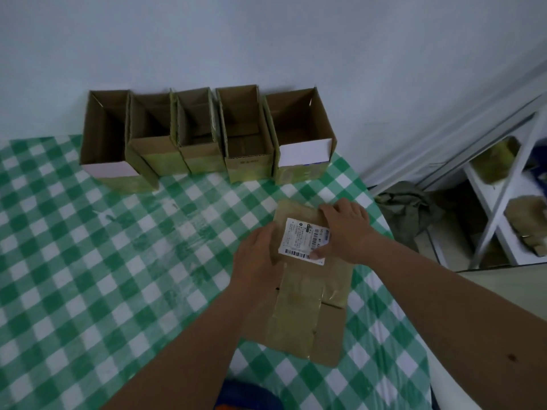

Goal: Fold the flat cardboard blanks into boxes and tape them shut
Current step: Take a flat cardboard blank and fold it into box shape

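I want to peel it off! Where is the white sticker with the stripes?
The white sticker is on the flat cardboard blank, right of middle on the checked table, between the left hand and right hand.

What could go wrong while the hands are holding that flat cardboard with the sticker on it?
1. The flat cardboard blank carries old glossy tape and creases, so it might fold crooked or tear at a worn slit.
2. It lies close to the right edge of the checked tablecloth, so a push from the left hand or right hand could slide it off.
3. The open boxes stand just behind; opening the blank might bump them.
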